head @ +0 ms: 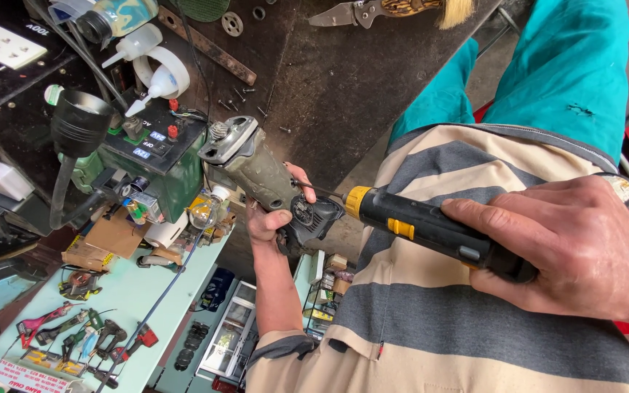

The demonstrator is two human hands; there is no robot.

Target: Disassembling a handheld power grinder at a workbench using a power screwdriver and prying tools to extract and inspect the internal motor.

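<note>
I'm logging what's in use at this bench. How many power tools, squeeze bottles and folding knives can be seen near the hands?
Power tools: 2, an angle grinder in the left hand and a black and yellow electric screwdriver in the right hand
White squeeze bottles: 2
Folding knives: 1
Total: 5

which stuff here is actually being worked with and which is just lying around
In use:
angle grinder, held by left hand
electric screwdriver, in right hand, bit at the grinder's rear

Lying about:
glue bottle
pliers
folding knife
loose screws
tape roll
</note>
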